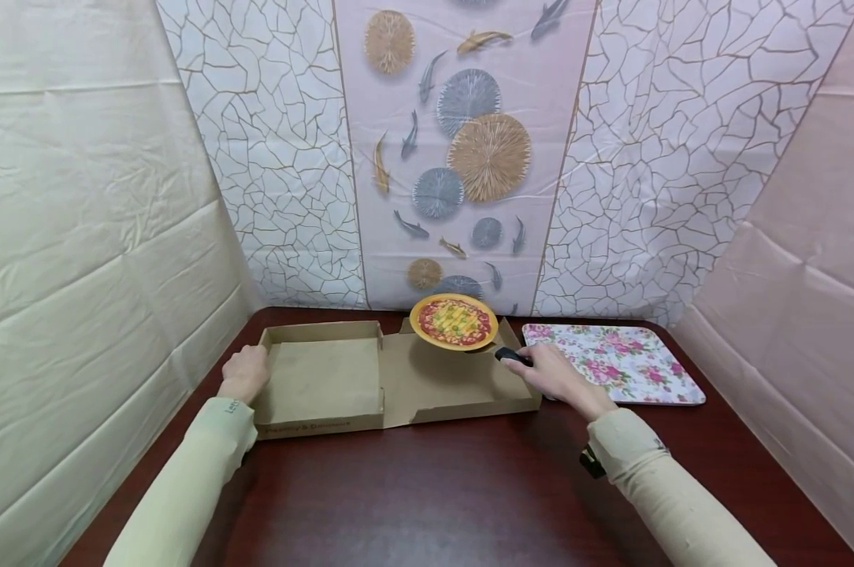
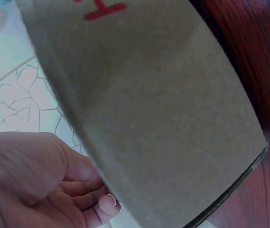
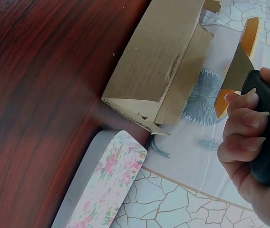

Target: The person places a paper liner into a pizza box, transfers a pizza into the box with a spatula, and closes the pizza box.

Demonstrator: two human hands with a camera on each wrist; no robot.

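An open cardboard pizza box [image 1: 321, 378] lies on the table, its lid [image 1: 462, 390] folded out flat to the right. My left hand [image 1: 246, 372] pinches the box's left wall; in the left wrist view, thumb and curled fingers meet at the wall's edge. With my right hand [image 1: 551, 370] I grip the black handle [image 3: 268, 128] of a pizza server, whose metal blade [image 3: 236, 71] reaches under a toy-like pizza [image 1: 455, 321]. The pizza, with an orange rim and red, yellow and green topping, is held up above the lid, tilted toward the head camera.
A floral tray [image 1: 618, 364] lies to the right of the box, close to my right hand. Dark reddish wooden table [image 1: 427, 488] stretches in front of the box. Patterned cloth [image 1: 292, 157] hangs behind, with pale cloth walls on both sides.
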